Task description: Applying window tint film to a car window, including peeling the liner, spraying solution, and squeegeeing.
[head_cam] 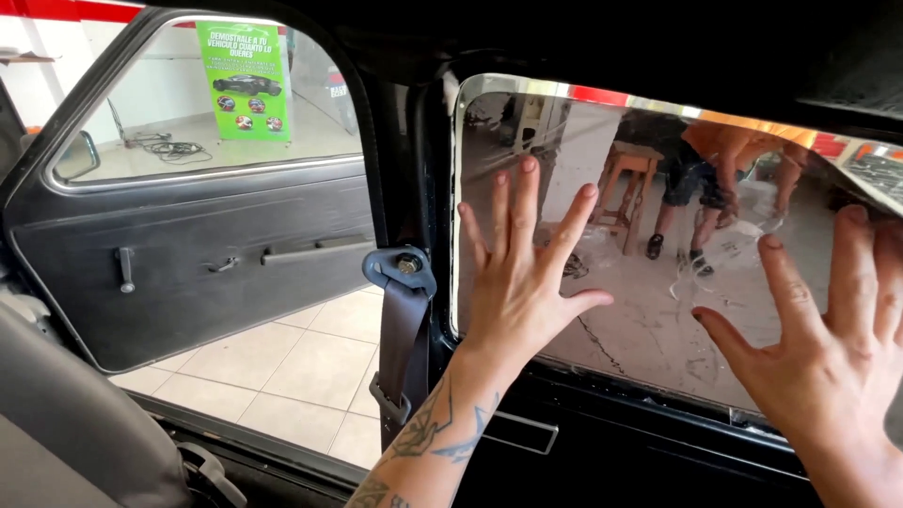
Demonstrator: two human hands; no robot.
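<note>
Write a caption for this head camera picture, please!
Both hands, left hand and right hand, press flat against a car's rear side window, beside the open door.

Glossy glass window (649, 282), matt black vinyl door panel (188, 254)

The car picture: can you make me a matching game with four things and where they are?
Things:
1. left hand
2. right hand
3. grey seat belt strap
4. open black car door

Places:
A. swung out over the pale tiled floor
B. flat on the rear side window glass, near its left edge
C. hanging down the pillar between door and window
D. flat on the glass, at the picture's right edge

Pairs: 1-B, 2-D, 3-C, 4-A
</note>
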